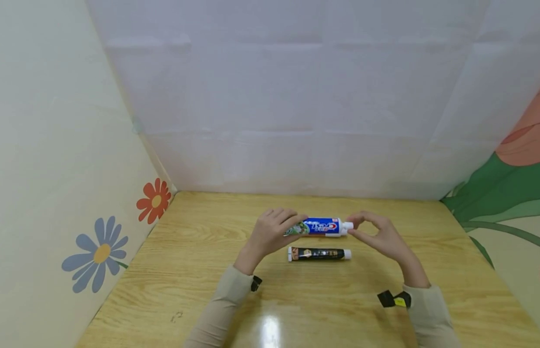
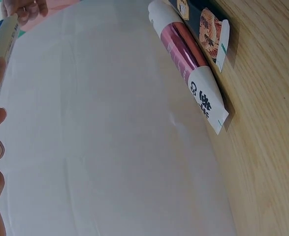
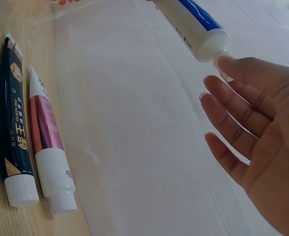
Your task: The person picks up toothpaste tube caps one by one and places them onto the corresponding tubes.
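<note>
A blue, white and green toothpaste tube (image 1: 323, 226) is held above the table in the head view. My left hand (image 1: 271, 231) grips it around its flat end, thumb on one side and fingers on the other. With thumb and index finger my right hand (image 1: 385, 239) pinches the white cap (image 1: 348, 225) at the tube's other end. In the right wrist view the other fingers are spread apart from the tube. A black toothpaste tube (image 1: 319, 253) with a white cap lies nearer the person. Beside it lies a pink and white tube (image 3: 48, 118), hidden in the head view.
The wooden table (image 1: 200, 270) ends against a white sheet (image 1: 287, 96) at the back. Walls with painted flowers (image 1: 95, 253) stand to either side. Each wrist bears a small black camera mount (image 1: 393, 299).
</note>
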A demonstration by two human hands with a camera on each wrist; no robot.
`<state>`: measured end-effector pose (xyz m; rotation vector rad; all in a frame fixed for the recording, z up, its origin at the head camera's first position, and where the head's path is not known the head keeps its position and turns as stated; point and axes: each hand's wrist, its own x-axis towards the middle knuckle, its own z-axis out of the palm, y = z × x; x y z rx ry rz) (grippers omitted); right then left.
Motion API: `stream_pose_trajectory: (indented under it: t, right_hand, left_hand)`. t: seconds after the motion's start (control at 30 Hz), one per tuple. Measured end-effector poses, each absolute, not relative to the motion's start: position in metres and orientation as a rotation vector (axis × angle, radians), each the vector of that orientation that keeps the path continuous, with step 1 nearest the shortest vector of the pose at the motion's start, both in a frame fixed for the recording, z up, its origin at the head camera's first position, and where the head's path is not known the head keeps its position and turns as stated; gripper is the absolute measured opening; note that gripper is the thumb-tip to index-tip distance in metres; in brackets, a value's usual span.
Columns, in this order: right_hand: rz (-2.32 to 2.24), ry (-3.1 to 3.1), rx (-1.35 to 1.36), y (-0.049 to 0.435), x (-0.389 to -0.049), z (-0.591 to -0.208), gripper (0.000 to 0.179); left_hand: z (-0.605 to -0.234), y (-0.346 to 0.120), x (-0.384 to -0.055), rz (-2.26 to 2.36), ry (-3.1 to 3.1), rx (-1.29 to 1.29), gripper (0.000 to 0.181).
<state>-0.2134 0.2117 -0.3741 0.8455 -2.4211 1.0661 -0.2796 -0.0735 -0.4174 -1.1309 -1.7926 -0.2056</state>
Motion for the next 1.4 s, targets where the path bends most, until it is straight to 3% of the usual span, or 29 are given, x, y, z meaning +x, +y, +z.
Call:
stream_pose_trajectory:
  t: [0.67,1.03,1.4]
  right_hand:
    - [1.105,-2.455,0.838,0.211,-0.214,-0.373,0.015]
    - [1.072,-2.469,0.830,0.225,-0.234,-0.401,0.018]
    - [1.122,-2.498,0.852,0.226,-0.235,-0.400,0.009]
  left_hand:
    - [-0.419,-0.074,-0.279,-0.194,-1.795,-1.135,0.055]
    - [-0.417,-0.074,-0.279,-0.191,-1.799,-1.141,0.050]
    - [-0.418,-0.074,-0.279,-0.195,-1.802,-1.145,0.045]
